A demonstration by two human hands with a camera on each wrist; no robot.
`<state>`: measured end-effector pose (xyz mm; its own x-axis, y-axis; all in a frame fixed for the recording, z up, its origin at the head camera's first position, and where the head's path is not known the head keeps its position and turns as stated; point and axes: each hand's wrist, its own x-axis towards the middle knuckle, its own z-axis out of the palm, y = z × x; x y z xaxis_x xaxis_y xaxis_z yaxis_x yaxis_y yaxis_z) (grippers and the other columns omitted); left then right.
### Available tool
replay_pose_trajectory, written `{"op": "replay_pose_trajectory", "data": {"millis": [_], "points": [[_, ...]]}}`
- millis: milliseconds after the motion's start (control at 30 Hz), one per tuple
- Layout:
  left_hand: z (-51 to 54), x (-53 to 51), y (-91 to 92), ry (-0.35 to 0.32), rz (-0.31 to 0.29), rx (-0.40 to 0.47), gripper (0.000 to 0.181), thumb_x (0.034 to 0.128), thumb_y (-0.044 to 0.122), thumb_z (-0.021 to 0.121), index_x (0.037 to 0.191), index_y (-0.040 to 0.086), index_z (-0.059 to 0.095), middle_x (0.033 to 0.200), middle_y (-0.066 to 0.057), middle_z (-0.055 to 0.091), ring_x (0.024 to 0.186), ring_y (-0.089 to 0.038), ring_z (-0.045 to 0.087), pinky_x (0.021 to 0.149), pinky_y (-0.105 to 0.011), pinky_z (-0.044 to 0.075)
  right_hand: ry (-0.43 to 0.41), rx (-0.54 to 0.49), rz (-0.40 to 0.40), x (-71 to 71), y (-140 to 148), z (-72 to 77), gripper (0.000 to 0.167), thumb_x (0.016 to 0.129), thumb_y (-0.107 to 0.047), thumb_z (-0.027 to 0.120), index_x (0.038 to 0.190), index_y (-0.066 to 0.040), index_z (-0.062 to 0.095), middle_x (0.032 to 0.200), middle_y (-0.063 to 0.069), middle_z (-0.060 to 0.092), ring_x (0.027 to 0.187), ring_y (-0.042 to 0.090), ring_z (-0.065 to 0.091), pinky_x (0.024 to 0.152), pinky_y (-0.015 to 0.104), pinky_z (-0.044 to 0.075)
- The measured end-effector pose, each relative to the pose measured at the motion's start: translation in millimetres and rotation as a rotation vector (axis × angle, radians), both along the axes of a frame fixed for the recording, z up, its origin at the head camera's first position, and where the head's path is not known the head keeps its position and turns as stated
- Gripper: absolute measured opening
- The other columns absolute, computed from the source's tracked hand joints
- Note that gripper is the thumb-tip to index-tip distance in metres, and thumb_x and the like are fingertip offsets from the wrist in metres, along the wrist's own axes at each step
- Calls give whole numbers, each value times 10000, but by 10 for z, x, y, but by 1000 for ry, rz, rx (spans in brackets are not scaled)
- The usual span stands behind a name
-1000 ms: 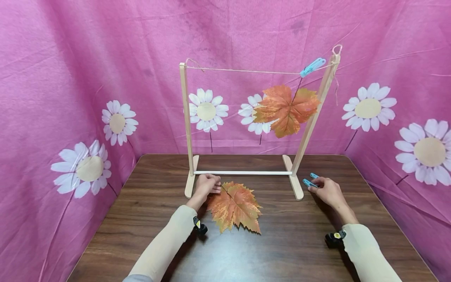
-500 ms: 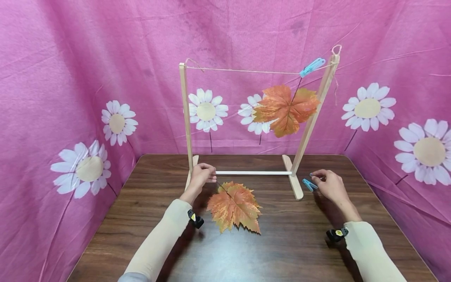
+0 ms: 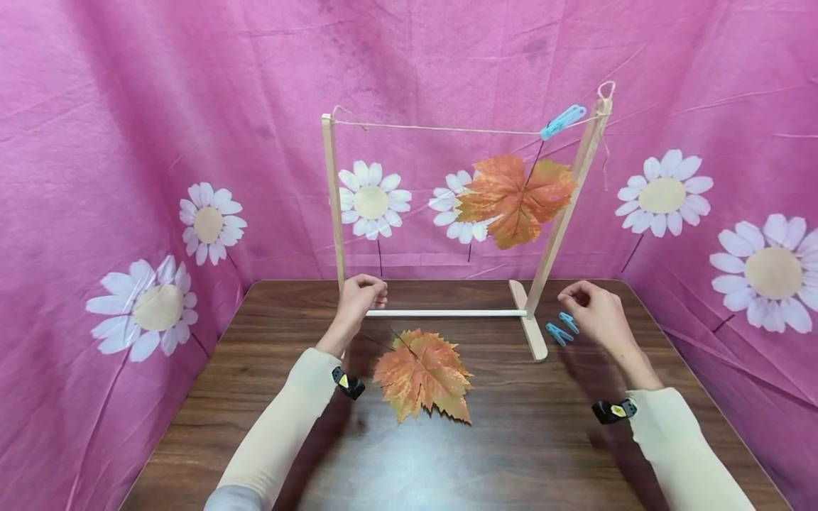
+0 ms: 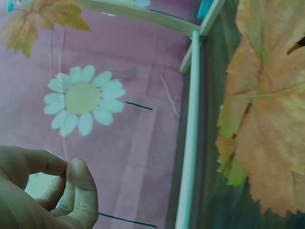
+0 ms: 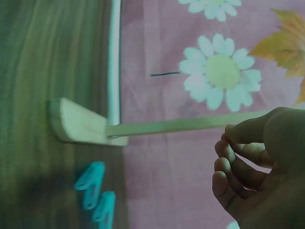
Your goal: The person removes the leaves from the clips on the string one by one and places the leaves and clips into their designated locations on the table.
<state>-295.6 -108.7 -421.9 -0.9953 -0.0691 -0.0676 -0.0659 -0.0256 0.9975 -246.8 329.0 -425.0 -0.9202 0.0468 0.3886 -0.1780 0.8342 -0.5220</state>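
My left hand (image 3: 362,301) is raised by the rack's left post, its fingers curled and thumb against the forefinger, nothing between them. Below it, an orange artificial maple leaf (image 3: 423,376) lies on the table, its thin dark stem pointing toward that hand. My right hand (image 3: 596,312), also curled with thumb and forefinger together, hovers empty above two blue clothespins (image 3: 559,333) beside the rack's right foot. Another orange leaf (image 3: 519,199) hangs by its stem from a blue clothespin (image 3: 562,122) on the string. The right wrist view shows the hand (image 5: 257,162) apart from the pins (image 5: 90,183).
The wooden rack (image 3: 556,234) stands toward the back of the brown table (image 3: 409,461), with a string (image 3: 434,128) between its post tops and a white rod (image 3: 447,313) low down. A pink curtain (image 3: 255,85) with daisies encloses the table on the visible sides.
Both hands have lifted and moved away from the table, the left off the leaf's stem, the right off the clothespins. The leaf and both pins stay on the table.
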Motion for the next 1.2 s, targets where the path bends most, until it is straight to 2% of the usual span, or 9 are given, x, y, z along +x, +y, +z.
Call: {"op": "replay_pose_trajectory", "data": {"millis": [200, 400, 633, 1000, 1200], "points": [[192, 3, 29, 11, -18, -8, 81, 999, 4, 648, 1032, -67, 672, 813, -64, 695, 649, -118, 657, 655, -240, 659, 47, 8, 41, -1, -93, 249, 114, 1005, -186, 733, 1009, -79, 772, 853, 104, 755, 675, -26, 511, 599, 189, 416], [388, 21, 63, 45, -27, -30, 91, 987, -1, 654, 1034, -72, 686, 783, -2, 685, 687, -158, 678, 692, -275, 680, 60, 3, 63, 18, -200, 488, 161, 1013, -236, 738, 1010, -79, 770, 825, 86, 722, 672, 2, 505, 586, 191, 406], [561, 23, 102, 94, -58, -37, 144, 979, -5, 644, 1082, -99, 680, 784, -3, 689, 696, -147, 682, 646, -213, 646, 85, 7, 85, 31, -283, 657, 173, 1015, -257, 742, 1012, -89, 780, 834, 84, 736, 683, 16, 539, 592, 167, 421], [850, 29, 203, 185, -87, -61, 119, 982, 21, 656, 1031, -74, 708, 766, -31, 682, 691, -122, 670, 711, -294, 679, 124, -14, 98, 36, -415, 1072, 187, 1022, -265, 733, 1042, -87, 788, 807, 73, 707, 665, 42, 531, 566, 166, 400], [984, 51, 318, 220, -143, -57, 89, 986, 16, 650, 1016, -45, 708, 799, -34, 671, 711, -131, 660, 693, -260, 663, 127, -13, 101, 57, -423, 1272, 198, 1025, -278, 729, 1039, -89, 787, 801, 76, 703, 653, 50, 532, 553, 178, 402]]}}
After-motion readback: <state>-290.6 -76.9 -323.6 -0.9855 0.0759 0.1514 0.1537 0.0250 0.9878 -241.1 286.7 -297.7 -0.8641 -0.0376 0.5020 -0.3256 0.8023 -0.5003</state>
